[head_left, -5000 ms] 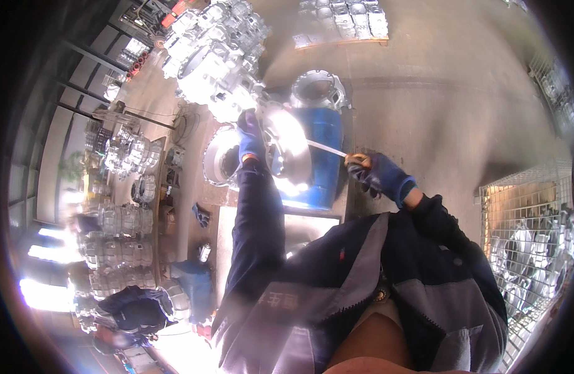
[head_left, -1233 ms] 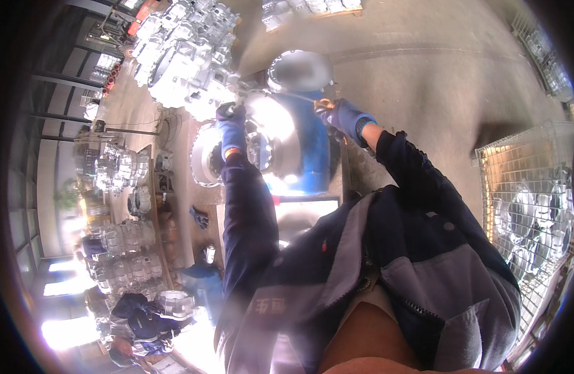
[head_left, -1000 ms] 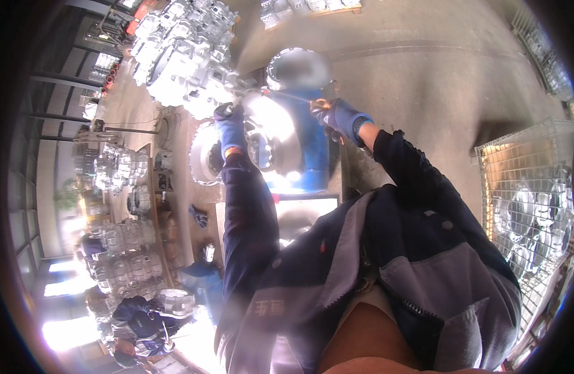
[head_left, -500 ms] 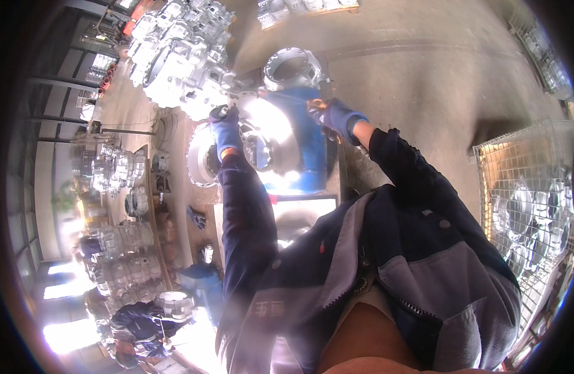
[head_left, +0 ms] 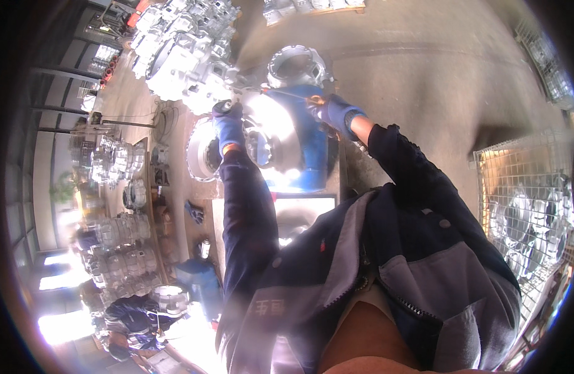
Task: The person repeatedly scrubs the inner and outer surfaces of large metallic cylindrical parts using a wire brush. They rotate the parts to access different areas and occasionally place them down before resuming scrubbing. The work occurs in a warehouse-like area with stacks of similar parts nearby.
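Note:
My right hand point(head_left: 334, 116), in a blue glove, is closed round the orange handle of a thin rod-like tool point(head_left: 287, 93). Its slender shaft points left over a blue surface point(head_left: 313, 159). A large round silver metal casting point(head_left: 282, 140) lies between my hands, partly washed out by glare. My left hand point(head_left: 228, 124), gloved in blue with dark fingertips, is curled closed at the casting's left side; what it grips is hidden. Beside the left forearm is another ring-shaped silver casting point(head_left: 201, 149). A third, open ring casting point(head_left: 297, 66) stands just beyond the blue surface.
Silver castings point(head_left: 187, 62) are piled at the far left. On the right stands a wire mesh cage point(head_left: 527, 206) with metal parts inside. A blue container point(head_left: 199, 280) and a loose glove point(head_left: 194, 212) are at left. Another person point(head_left: 134, 324) bends at the lower left.
The tool's shaft now shows clearly, stretching left from my right hand. Both hands stay in nearly the same place; the view has shifted slightly.

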A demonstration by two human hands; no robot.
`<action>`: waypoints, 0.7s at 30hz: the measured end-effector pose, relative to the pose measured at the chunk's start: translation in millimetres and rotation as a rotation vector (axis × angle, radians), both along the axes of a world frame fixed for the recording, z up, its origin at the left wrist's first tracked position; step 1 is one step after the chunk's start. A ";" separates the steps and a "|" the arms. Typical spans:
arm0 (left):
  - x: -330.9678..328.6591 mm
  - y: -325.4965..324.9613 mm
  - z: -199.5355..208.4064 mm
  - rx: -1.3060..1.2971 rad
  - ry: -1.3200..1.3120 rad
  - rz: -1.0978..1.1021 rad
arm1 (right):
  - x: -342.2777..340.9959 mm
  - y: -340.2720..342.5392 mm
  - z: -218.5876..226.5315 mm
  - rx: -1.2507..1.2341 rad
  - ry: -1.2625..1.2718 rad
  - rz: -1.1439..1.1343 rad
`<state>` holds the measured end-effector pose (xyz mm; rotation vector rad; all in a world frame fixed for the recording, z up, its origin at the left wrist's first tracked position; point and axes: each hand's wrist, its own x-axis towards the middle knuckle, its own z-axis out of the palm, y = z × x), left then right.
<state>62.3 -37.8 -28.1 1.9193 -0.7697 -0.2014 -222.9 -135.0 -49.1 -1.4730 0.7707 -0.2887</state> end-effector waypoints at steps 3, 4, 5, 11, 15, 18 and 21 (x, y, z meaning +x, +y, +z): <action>-2.3 0.3 3.6 0.041 0.011 0.019 | 1.4 -7.7 -10.3 0.071 0.082 0.029; -3.6 0.4 5.8 0.049 0.013 0.021 | 2.5 -9.6 -13.6 0.136 0.094 0.035; -5.7 1.0 7.7 0.036 0.000 -0.002 | 2.5 -11.5 -17.2 0.153 0.145 0.020; -7.2 3.6 8.9 0.027 0.037 -0.021 | 12.4 -13.2 -27.7 0.044 0.057 0.067; 4.2 4.2 -6.3 -0.079 0.012 -0.033 | 2.1 -8.8 -10.5 0.261 0.168 0.026; 10.8 4.7 -3.9 -0.047 0.015 -0.088 | -13.3 -3.5 5.3 0.333 0.119 -0.034; 1.4 7.8 11.6 0.017 0.028 -0.115 | -33.4 -2.3 8.4 0.318 0.134 -0.065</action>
